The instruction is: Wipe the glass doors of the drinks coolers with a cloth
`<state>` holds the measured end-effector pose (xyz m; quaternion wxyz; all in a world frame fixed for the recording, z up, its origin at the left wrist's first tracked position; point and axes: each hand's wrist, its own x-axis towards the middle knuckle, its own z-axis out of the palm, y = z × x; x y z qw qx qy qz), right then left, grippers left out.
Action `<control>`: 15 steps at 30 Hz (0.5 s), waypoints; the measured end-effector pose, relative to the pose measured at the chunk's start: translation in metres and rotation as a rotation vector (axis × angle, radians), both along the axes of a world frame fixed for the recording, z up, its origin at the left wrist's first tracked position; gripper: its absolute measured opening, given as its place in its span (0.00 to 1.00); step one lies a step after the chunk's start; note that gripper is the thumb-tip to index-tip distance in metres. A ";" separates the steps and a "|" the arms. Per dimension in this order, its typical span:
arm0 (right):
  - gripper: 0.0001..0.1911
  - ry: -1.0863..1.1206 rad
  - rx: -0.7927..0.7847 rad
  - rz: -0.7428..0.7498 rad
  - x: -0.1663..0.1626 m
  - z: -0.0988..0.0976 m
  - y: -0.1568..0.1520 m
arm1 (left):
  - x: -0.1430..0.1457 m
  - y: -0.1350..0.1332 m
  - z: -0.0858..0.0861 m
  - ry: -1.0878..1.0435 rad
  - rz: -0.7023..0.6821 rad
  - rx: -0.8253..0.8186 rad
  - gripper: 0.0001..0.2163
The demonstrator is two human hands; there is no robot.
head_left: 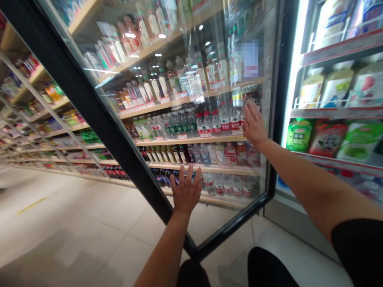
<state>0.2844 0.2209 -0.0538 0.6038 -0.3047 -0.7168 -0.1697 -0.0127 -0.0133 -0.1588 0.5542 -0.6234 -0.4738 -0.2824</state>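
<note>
"What takes up most of our view?"

"Wooden shelving [158,107], stocked with bottles and running off to the left in a blur. In front of it stands the glass door [100,119], slanting across us, open beside the lit cabinet [287,217] on our right."

"And what are we gripping?"

"Nothing that shows. Our right hand [253,123] is flat, fingers stretched out, by the pane's cabinet side. Our left hand [186,191] is lower, fingers spread. We can't tell whether either palm touches the glass."

"So what could go wrong for us?"

"With no fingers hooked round the frame, flat palms could skid on smooth glass. The frame's bottom corner sits close by our left knee [193,275], so a swing towards us might knock it. Fingers straying past the cabinet-side edge could be pinched if the door shut."

"Anything smaller to mind?"

"The green pouch [299,133] on the cabinet shelf, near our right forearm; a careless lift of the arm might nudge it. Above our right hand there's a pale, blurred patch [250,59] we can't make out."
</note>
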 end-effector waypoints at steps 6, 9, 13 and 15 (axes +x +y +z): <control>0.38 0.512 -0.265 -0.070 -0.003 0.034 0.028 | 0.001 0.000 0.002 -0.001 0.004 0.009 0.29; 0.30 0.331 -0.153 0.003 -0.040 0.046 -0.006 | 0.002 -0.001 0.003 0.020 0.017 0.025 0.28; 0.31 -0.288 0.136 0.174 -0.084 0.034 -0.071 | 0.002 -0.001 0.003 0.027 0.027 0.031 0.26; 0.36 -0.561 0.225 0.238 -0.091 0.028 -0.090 | 0.002 -0.001 0.002 0.022 0.029 0.028 0.25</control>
